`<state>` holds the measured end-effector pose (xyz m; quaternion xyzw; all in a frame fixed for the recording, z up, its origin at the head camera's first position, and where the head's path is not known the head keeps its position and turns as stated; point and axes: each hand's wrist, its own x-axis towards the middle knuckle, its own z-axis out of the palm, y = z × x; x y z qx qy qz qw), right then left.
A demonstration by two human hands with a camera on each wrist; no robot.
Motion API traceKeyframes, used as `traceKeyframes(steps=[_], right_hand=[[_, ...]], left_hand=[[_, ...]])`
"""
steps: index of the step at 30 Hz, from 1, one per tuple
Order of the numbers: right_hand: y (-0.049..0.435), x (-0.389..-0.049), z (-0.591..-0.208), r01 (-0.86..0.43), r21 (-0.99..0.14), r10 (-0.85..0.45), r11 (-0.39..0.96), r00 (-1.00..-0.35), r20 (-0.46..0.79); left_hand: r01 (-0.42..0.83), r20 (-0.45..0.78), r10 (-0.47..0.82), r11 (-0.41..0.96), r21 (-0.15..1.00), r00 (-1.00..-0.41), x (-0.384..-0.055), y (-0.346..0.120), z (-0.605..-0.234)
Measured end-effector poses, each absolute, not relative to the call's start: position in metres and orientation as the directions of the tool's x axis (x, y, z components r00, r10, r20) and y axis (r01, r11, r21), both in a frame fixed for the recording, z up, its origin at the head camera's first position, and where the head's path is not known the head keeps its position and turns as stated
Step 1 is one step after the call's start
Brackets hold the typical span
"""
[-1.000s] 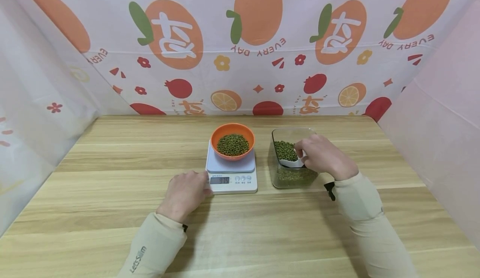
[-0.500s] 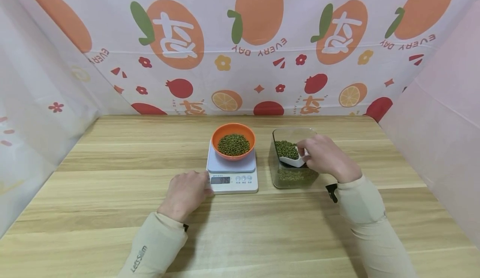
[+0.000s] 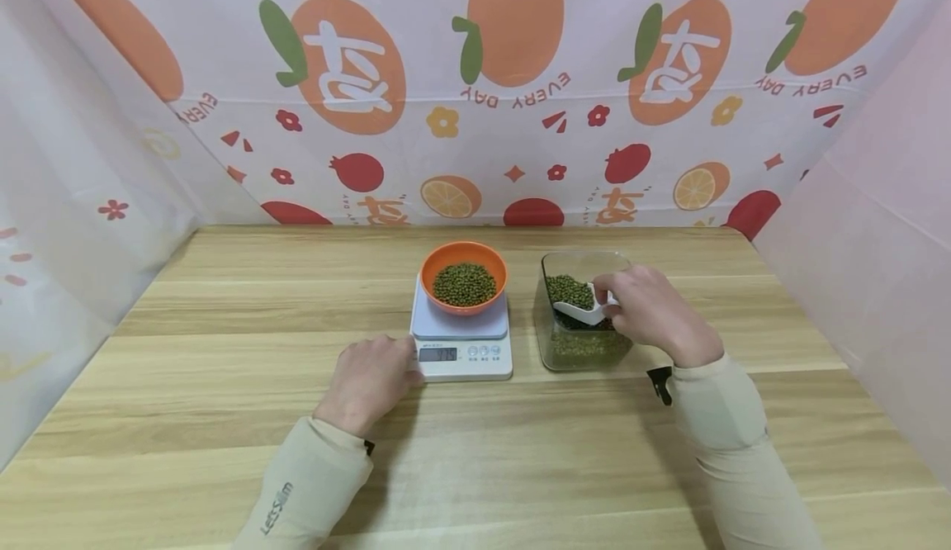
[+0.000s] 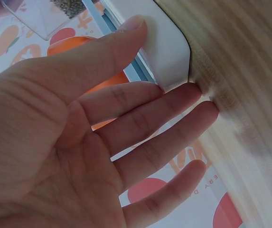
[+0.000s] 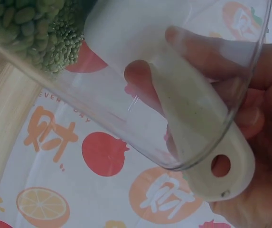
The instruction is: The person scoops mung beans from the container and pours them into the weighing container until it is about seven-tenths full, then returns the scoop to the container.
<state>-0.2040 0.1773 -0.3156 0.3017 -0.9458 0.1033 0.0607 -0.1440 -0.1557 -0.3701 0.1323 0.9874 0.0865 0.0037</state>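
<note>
An orange bowl [image 3: 464, 250] of green mung beans [image 3: 464, 285] stands on a white digital kitchen scale [image 3: 492, 368], whose display is lit but hard to read. My left hand [image 3: 370, 381] is at the scale's left front corner; in the left wrist view its thumb [image 4: 132, 38] and fingers touch the casing, the fingers fairly straight. My right hand [image 3: 650, 310] pinches the handle of a white scoop [image 3: 583, 314] inside a clear container [image 3: 550, 352] of mung beans. The right wrist view shows the handle [image 5: 192, 104] through the container wall, between thumb and fingers.
The scale and container stand side by side on a wood-grain table [image 3: 475, 467], with a narrow gap between them. A fruit-print curtain [image 3: 416, 154] hangs along the table's back edge, and pale curtains [image 3: 869, 228] hang at both sides.
My right hand has shifted slightly to the right and the scoop has come up a little among the beans in the container. My left hand stays at the scale's corner.
</note>
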Motion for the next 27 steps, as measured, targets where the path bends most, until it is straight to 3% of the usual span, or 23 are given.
traceKeyframes(steps=[27], right_hand=[[0.1847,-0.1938,-0.3169,-0.597,-0.140,-0.537,0.790,-0.783,0.315]], left_hand=[[0.271,0.038,0.268,0.951,0.148,-0.963,-0.1446,-0.1557,-0.3709]])
